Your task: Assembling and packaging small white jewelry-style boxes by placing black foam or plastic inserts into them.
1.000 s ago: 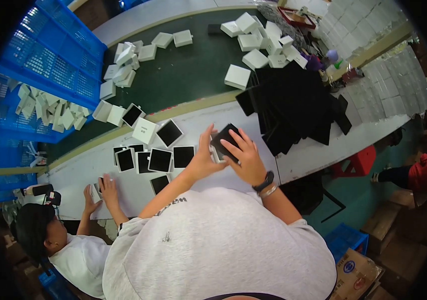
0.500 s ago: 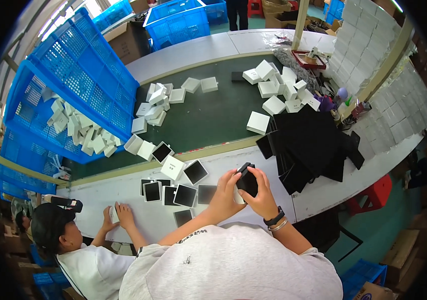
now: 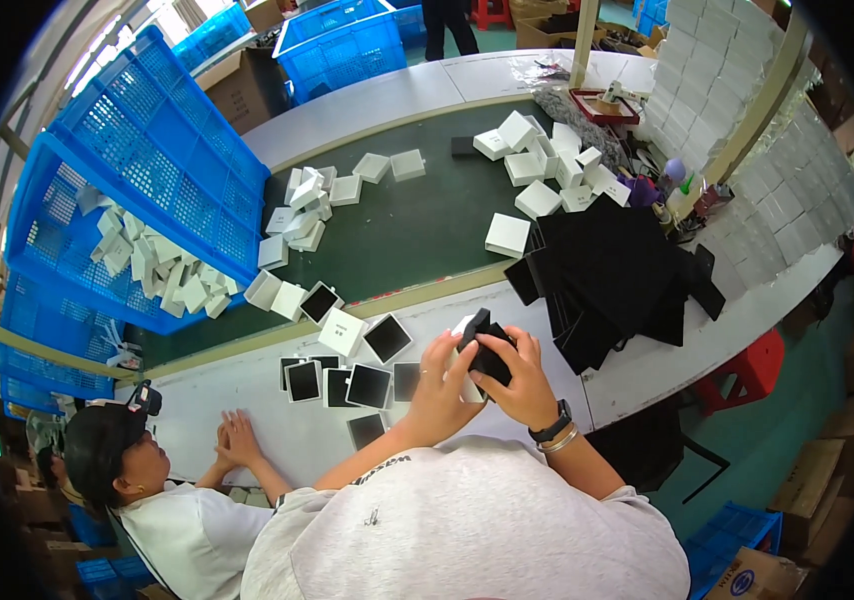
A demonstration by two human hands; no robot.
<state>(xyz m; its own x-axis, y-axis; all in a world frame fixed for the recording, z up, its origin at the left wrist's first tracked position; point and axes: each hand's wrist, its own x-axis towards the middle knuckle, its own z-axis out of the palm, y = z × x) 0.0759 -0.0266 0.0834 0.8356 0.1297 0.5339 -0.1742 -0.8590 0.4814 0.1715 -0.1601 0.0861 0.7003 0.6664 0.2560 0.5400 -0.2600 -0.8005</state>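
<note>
Both my hands meet above the white table, closed round a small black padded insert point(image 3: 490, 362). My left hand point(image 3: 437, 392) grips it from the left, fingertips near its top edge. From the other side my right hand point(image 3: 519, 388), with a dark watch and bracelets at the wrist, holds it with thumb and fingers. A bit of white shows at its upper left; I cannot tell whether that is a box part. Left of my hands lie several open white boxes with black inside, such as one box point(image 3: 368, 386). A closed white box point(image 3: 343, 332) sits behind them.
A stack of black sheets point(image 3: 612, 280) lies to the right. On the green belt point(image 3: 397, 225) are loose white boxes point(image 3: 537, 200). Blue crates point(image 3: 162, 150) stand at left. A co-worker point(image 3: 177, 510) sits at my left, hands together on the table. A red stool point(image 3: 747, 370) stands at right.
The black insert has tilted in my hands and my left fingers have shifted along it, with white now showing at its top. The co-worker's hands have come together. The view has shifted slightly.
</note>
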